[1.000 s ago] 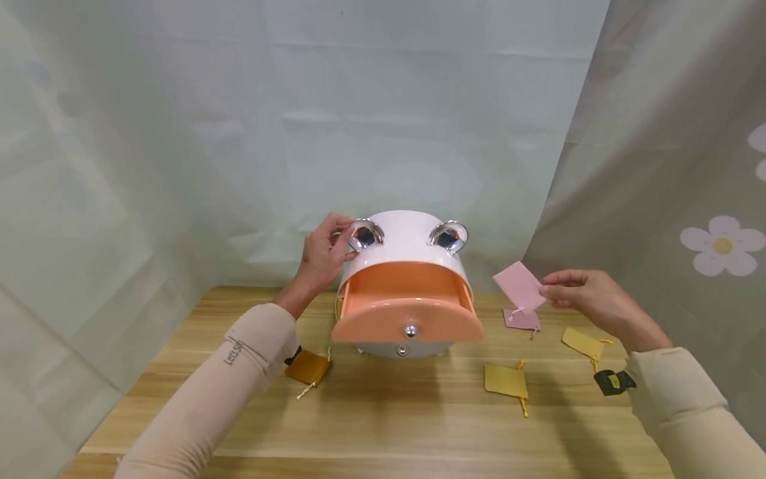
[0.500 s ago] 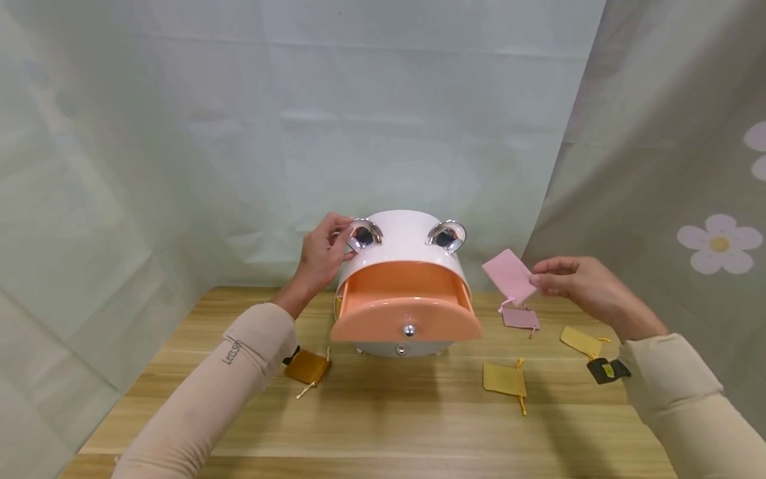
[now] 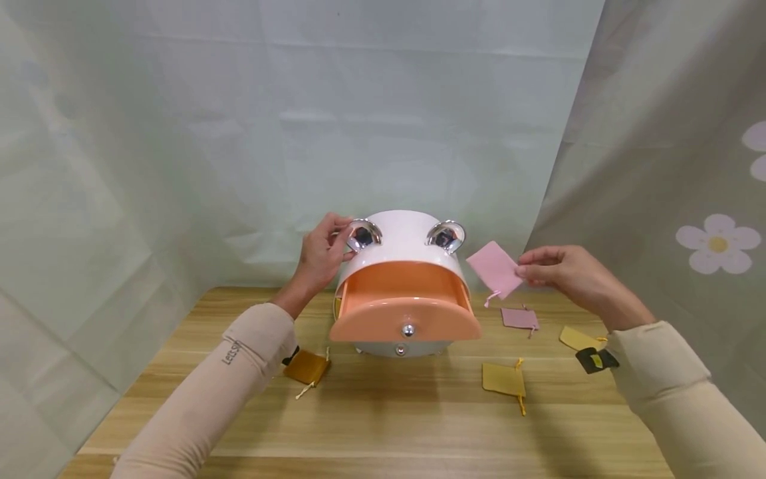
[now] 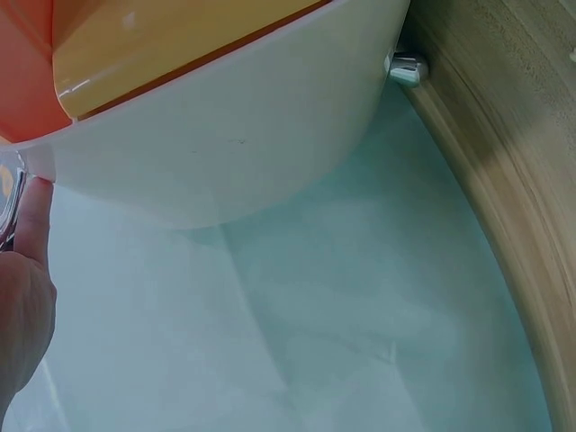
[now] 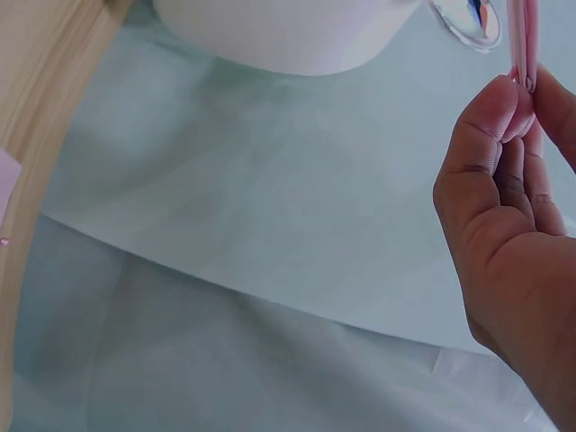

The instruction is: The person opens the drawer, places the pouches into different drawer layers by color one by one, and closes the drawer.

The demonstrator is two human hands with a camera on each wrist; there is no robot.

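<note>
**Pink pouch held beside the open orange drawer**

Pink fabric, a small drawstring pouch (image 3: pixel 494 268), is pinched between the thumb and fingers of the right hand (image 3: pixel 568 276), right of centre in the head view and in the air just beside the white storage box (image 3: pixel 407 243). The right wrist view shows the pouch's edge squeezed between the fingertips (image 5: pixel 504 112). The left hand (image 3: pixel 323 256) grasps the box's upper left side, fingers curled round a chrome ear-shaped knob (image 3: pixel 365 234). The orange drawer (image 3: pixel 407 306) stands pulled out towards the camera; nothing can be seen inside it.

On the wooden table (image 3: pixel 383 419) lie another pink pouch (image 3: pixel 519 318), two yellow pouches (image 3: pixel 504 379) (image 3: pixel 577 338) to the right, and an amber pouch (image 3: pixel 308 366) to the left.

The hold is only a pinch on one corner, so the limp pouch could slip free, or its dangling cord could catch on the drawer's rim. A nudge on the extended drawer front might tip or shift the light box if the left hand eased.
</note>
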